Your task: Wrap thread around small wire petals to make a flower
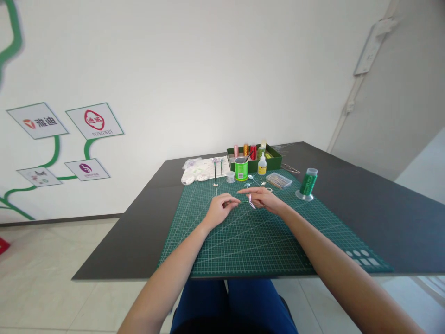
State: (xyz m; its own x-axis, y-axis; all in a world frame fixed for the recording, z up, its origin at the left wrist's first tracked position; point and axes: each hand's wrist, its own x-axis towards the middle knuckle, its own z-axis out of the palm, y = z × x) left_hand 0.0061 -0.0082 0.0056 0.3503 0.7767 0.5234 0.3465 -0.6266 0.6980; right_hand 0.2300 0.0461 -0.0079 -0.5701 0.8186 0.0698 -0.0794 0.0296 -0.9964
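Both my hands rest over the far half of a green cutting mat point(257, 241). My left hand point(220, 208) has its fingers curled, pinching something thin that I cannot make out. My right hand point(264, 198) pinches a small pale pink petal piece point(251, 201), with the index finger pointing left towards the left hand. The fingertips of the two hands are almost touching. A thin wire or thread seems to run between them, too fine to be sure.
Behind the hands on the dark table point(375, 204) stand a green cup point(241, 169), a glue bottle point(262, 164), a green box of thread spools point(253, 157), a clear plastic case point(279, 180), a green thread spool point(308, 184) and a white bag point(194, 170).
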